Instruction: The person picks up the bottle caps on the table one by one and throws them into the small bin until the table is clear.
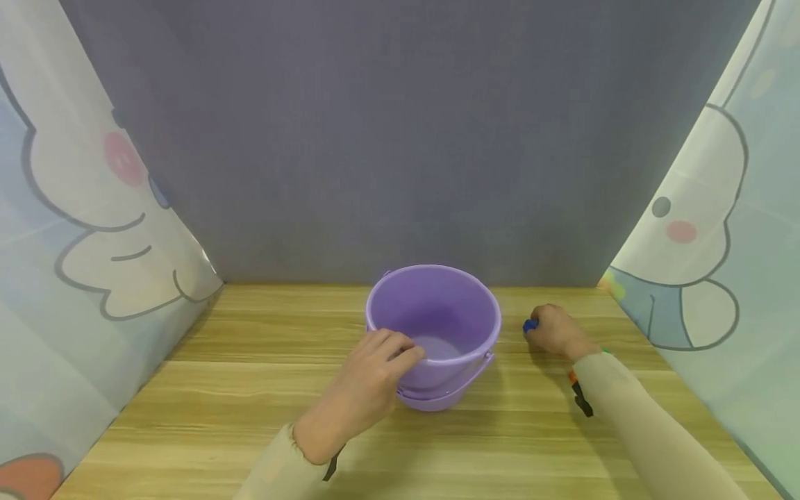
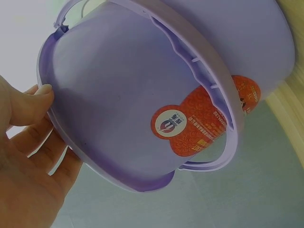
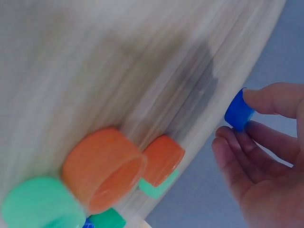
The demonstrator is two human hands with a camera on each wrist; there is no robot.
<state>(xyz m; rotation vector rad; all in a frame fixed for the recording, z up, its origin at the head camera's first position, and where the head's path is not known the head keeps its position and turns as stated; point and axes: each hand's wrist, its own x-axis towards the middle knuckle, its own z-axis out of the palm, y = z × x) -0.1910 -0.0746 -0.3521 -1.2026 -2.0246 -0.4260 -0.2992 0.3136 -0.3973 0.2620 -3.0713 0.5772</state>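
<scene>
A purple bucket [image 1: 437,375] with a swing handle [image 2: 213,71] stands upright on the wooden table. My left hand [image 1: 365,378] grips its near rim, the thumb [image 2: 35,104] on one side and the fingers on the other. To the right of the bucket, my right hand [image 1: 558,330] pinches a small blue bottle cap [image 3: 240,110] between thumb and fingertips. In the right wrist view the cap is held above the table surface. From the head view the inside of the bucket is only partly seen, its near part hidden by the rim and left hand.
Orange caps [image 3: 104,166] and green caps [image 3: 42,204] lie together on the table [image 1: 250,389], mostly hidden under the right forearm in the head view. A dark grey panel [image 1: 400,139] rises behind the table. Printed cartoon curtains [image 1: 69,208] hang at both sides.
</scene>
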